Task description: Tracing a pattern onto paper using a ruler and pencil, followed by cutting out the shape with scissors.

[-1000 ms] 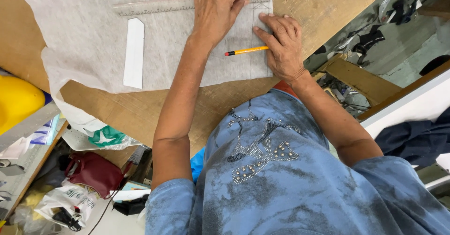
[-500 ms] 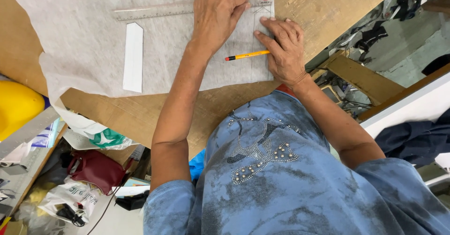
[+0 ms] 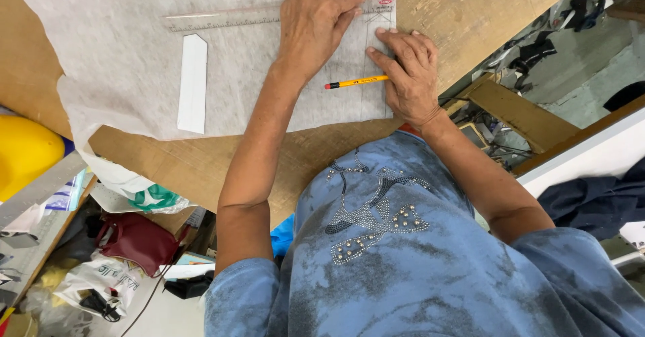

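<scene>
A sheet of white non-woven fabric lies spread on a brown wooden table. Across it lies a clear plastic ruler, and my left hand presses flat on the ruler's right part. My right hand rests on the fabric's right edge and holds a yellow pencil, its red end pointing left. A narrow white pattern piece with a pointed top lies on the fabric to the left.
A yellow rounded object sits at the left edge. Below the table are a dark red bag, plastic bags and a green-white bag. Dark cloth lies at the right beside wooden boards.
Both hands stay in place on the ruler and fabric. The view has shifted slightly, nothing else has visibly moved.
</scene>
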